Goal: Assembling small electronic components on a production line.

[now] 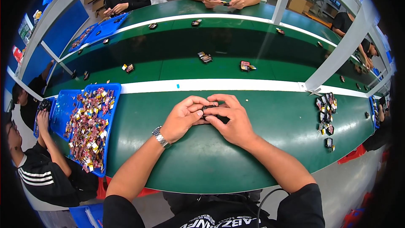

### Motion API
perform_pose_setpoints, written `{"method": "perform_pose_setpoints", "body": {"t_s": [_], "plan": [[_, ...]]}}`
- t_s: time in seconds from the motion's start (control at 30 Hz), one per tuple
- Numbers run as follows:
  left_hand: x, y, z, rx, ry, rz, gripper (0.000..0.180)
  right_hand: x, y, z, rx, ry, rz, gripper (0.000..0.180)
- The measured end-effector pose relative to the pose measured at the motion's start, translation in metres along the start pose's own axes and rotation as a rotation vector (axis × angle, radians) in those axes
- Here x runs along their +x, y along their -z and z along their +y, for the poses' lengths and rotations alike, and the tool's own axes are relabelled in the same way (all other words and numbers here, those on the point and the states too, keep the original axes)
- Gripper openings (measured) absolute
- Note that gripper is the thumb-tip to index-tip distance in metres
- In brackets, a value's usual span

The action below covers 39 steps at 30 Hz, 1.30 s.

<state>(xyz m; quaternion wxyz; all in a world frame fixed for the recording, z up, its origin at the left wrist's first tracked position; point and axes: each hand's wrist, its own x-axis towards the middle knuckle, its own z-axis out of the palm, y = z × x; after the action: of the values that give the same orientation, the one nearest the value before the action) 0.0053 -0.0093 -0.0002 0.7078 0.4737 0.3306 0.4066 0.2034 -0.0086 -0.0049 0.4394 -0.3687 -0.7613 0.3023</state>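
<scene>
Over the middle of the green table [177, 156], my left hand [185, 117] and my right hand [231, 120] meet around a small black part [209, 110]. Both hands are closed on it, thumbs at the near side and fingers curled over the far side. Much of the part is covered by the fingers, so its exact kind does not show. To the left lies a blue tray [110, 133] heaped with small pink, yellow and white pieces [89, 131]. At the right, a cluster of small black parts with coloured labels [326, 112] rests on the table.
A white rail [202, 86] separates my table from a green conveyor belt [168, 65] carrying scattered black parts [205, 57]. Grey posts [346, 42] rise at both sides. A person [38, 160] sits at the left; others work across the belt and at the far right.
</scene>
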Motion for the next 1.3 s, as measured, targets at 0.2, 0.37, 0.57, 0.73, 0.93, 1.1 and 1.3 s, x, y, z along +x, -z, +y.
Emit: {"method": "perform_pose_setpoints", "body": {"t_s": [0.2,0.37,0.57,0.73,0.93,1.1,1.3], "plan": [[0.001,0.002,-0.006,-0.021,-0.017,0.047,0.025,-0.001,-0.004,-0.010,-0.057,-0.007,0.039,0.021],[0.002,-0.003,-0.007,-0.015,-0.100,0.076,0.022,0.003,-0.007,-0.005,-0.006,-0.031,0.057,0.020],[0.000,-0.001,-0.003,-0.034,-0.077,0.040,0.023,0.005,-0.002,-0.008,-0.066,0.051,0.052,0.020],[-0.001,0.003,-0.005,-0.092,-0.075,0.037,0.021,0.004,-0.004,-0.003,-0.020,0.031,0.042,0.022],[0.001,0.002,-0.009,-0.174,-0.121,-0.004,0.023,0.009,-0.001,-0.008,-0.005,0.049,-0.014,0.024],[0.002,0.011,-0.007,-0.132,-0.121,0.049,0.023,0.007,-0.010,-0.012,-0.031,0.075,0.029,0.022],[0.003,0.005,-0.007,-0.093,-0.098,0.061,0.027,0.013,-0.008,-0.011,-0.178,0.214,0.229,0.016]]}}
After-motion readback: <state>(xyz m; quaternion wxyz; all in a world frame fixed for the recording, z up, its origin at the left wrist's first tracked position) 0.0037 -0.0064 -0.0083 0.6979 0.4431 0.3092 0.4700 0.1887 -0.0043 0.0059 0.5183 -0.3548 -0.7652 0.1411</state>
